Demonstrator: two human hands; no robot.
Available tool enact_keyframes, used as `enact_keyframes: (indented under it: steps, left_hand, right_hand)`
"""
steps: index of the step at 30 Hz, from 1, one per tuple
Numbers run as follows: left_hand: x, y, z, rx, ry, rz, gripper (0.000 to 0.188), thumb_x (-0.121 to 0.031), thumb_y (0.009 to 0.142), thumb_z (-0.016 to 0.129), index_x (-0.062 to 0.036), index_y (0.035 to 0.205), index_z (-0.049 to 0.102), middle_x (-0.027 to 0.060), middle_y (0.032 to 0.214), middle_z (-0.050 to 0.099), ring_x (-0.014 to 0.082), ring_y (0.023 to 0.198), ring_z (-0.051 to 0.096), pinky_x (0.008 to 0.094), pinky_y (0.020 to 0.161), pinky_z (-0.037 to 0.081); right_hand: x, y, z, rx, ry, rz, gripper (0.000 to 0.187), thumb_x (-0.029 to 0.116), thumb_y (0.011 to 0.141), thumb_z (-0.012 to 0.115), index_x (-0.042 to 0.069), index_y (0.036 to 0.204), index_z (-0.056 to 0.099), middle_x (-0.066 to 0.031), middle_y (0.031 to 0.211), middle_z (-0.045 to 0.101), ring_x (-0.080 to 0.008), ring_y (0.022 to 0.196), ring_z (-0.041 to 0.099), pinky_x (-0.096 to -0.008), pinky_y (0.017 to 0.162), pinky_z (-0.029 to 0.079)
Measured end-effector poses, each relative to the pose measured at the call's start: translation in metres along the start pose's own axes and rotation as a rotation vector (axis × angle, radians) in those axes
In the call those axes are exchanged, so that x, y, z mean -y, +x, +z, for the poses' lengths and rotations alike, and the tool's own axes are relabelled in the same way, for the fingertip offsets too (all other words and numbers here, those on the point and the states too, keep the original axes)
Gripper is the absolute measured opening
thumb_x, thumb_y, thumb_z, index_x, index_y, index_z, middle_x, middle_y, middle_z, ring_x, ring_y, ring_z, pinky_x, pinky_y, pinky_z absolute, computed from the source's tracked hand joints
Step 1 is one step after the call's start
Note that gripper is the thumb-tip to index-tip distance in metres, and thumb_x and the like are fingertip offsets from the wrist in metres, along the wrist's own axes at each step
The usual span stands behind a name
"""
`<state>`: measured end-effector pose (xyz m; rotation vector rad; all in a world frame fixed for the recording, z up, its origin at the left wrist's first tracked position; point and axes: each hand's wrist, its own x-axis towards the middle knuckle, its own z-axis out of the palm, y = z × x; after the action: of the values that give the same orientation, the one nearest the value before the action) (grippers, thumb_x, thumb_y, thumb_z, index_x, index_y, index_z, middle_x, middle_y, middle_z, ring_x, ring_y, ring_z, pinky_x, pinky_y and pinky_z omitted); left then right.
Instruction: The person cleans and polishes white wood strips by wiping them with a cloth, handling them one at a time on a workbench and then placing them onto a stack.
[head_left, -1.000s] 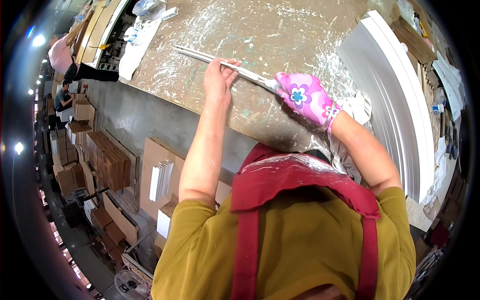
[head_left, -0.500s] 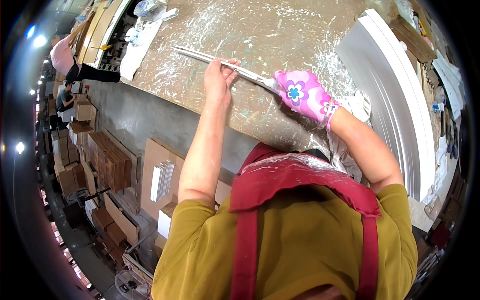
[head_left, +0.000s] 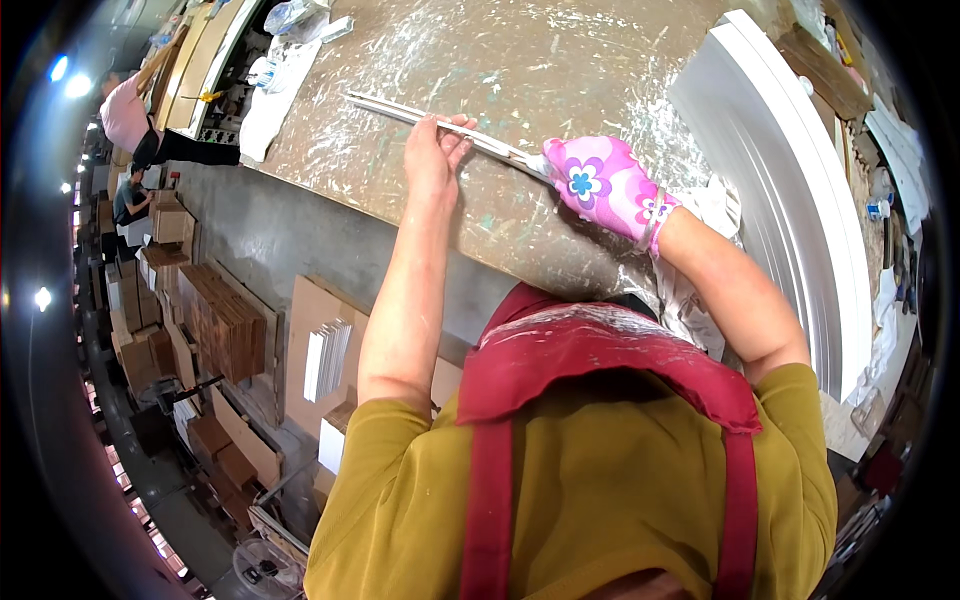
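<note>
A long, thin white strip (head_left: 497, 146) with a dark lower edge slants across the near side of the scuffed brown worktable (head_left: 540, 90). My bare left hand (head_left: 435, 155) is closed around its middle, thumb and fingers pinching it. At its right end my right hand (head_left: 603, 190), in a pink flowered glove, is closed; some pale material shows at the fingertips. Whether the glove also holds a cloth or small tool is hidden. The strip's far left end sticks out past my left hand, over the tabletop.
A stack of long white boards (head_left: 790, 200) lies along the table's right side, with a white cloth (head_left: 712, 210) beside it. Another white cloth (head_left: 275, 105) hangs at the left corner. Cardboard boxes (head_left: 220, 320) stand on the floor at left, where two people are.
Both hands and the strip have shifted very slightly left. My grip on the strip looks the same.
</note>
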<state>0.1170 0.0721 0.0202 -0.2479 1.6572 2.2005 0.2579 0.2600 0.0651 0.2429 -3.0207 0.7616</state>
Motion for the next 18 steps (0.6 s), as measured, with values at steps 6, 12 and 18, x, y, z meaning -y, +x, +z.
enact_keyframes:
  steps: [6, 12, 18]
  left_hand:
    - [0.001, 0.002, -0.002, -0.008, -0.027, -0.006, 0.023, -0.019, 0.102, 0.039, -0.0001, 0.100, 0.052, 0.0157, 0.100, 0.065, 0.0303, 0.099, 0.067, 0.0386, 0.082, 0.056]
    - [0.003, 0.004, -0.004, -0.002, -0.060, -0.019, 0.021, -0.019, 0.102, 0.038, -0.0018, 0.100, 0.050, 0.0155, 0.099, 0.065, 0.0283, 0.097, 0.068, 0.0358, 0.078, 0.055]
    - [0.003, -0.008, 0.002, 0.038, 0.061, 0.093, 0.024, -0.021, 0.103, 0.040, -0.0024, 0.098, 0.054, 0.0123, 0.092, 0.066, 0.0189, 0.083, 0.067, 0.0283, 0.068, 0.054]
  right_hand:
    - [0.006, 0.005, -0.005, -0.017, -0.014, -0.006, 0.009, 0.011, 0.085, 0.056, 0.003, 0.086, 0.059, -0.0181, 0.071, 0.062, -0.0369, 0.067, 0.064, -0.0444, 0.060, 0.051]
    - [0.011, 0.011, -0.010, 0.004, -0.090, -0.031, 0.009, 0.007, 0.080, 0.056, 0.004, 0.083, 0.065, -0.0166, 0.073, 0.066, -0.0340, 0.066, 0.067, -0.0430, 0.059, 0.053]
    - [0.007, -0.002, -0.006, -0.050, -0.032, 0.006, 0.010, 0.010, 0.082, 0.056, 0.004, 0.085, 0.064, -0.0170, 0.072, 0.065, -0.0347, 0.067, 0.067, -0.0442, 0.060, 0.052]
